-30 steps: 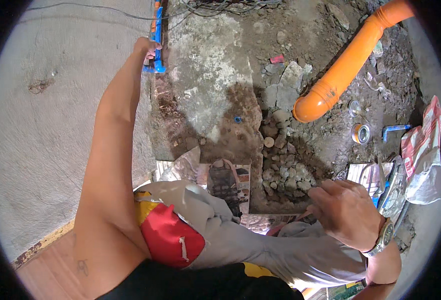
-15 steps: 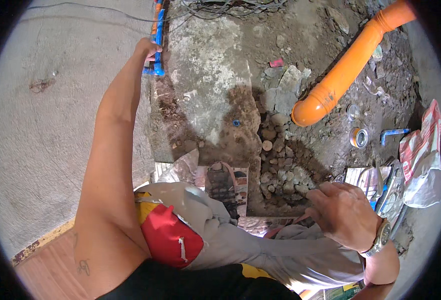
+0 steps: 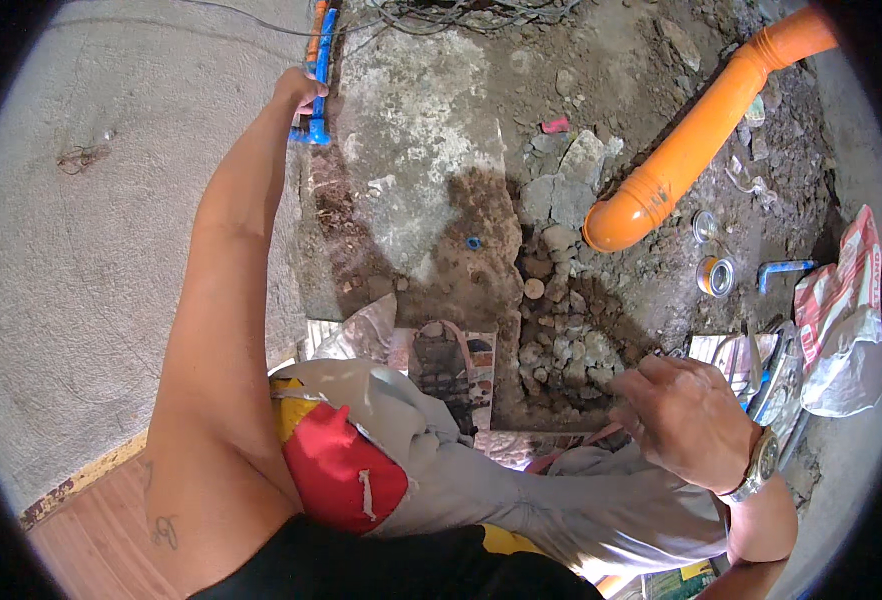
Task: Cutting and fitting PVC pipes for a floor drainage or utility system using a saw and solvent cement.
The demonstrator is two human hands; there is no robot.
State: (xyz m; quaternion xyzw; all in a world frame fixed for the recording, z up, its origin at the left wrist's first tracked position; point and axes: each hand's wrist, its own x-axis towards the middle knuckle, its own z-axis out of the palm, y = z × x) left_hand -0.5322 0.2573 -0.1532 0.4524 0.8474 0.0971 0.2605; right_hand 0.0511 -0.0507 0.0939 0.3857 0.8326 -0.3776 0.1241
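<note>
My left arm reaches far forward along the grey wall. At its end my left hand (image 3: 306,92) is closed around an upright blue plastic pipe (image 3: 327,50), just above a blue fitting (image 3: 317,131) at its lower end. An orange pipe (image 3: 314,38) runs beside the blue one. My right hand (image 3: 689,420), with a watch (image 3: 762,464) on the wrist, hangs over my bent knee in grey trousers (image 3: 581,500). Its fingers are curled downward, and whatever may be inside them is hidden.
A large orange drain pipe (image 3: 681,150) lies on the dirt at right. Near it are an open can (image 3: 716,276), a blue bent pipe (image 3: 786,268) and a red-white sack (image 3: 846,320). Stones (image 3: 561,345) fill a broken trench beside the concrete slab (image 3: 421,130). Black cables (image 3: 441,18) lie at the back.
My left hand and the blue pipe appear slightly higher in the picture, with the hand still on the pipe. My right hand has shifted very slightly, its fingers still curled.
</note>
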